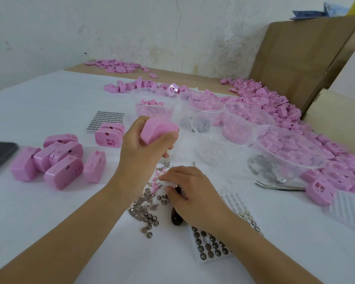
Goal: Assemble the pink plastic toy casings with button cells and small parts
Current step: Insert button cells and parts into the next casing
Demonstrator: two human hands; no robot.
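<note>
Left hand is up in the middle of the frame, fingers clamped round a pink casing, held off the desk. Right hand is lower, center frame, resting on the desk w/ a dark-handled screwdriver tucked under the palm, fingers curled over it; fingertips sit by a little scatter of tiny pink bits and screws.

Just below-left of that hand there's a loose pile of button cells and small metal tabs. A tray of cells is at bottom center, partly under the right forearm. Another sheet of cells is upper left of center.

Left side of frame: a cluster of closed pink casings. Clear plastic bowls sit center-right, some w/ pink parts, some w/ tiny metal stuff. Big heap of pink shells runs down the right side. Tweezers lie on the desk at right, near the lowest bowl.
</note>
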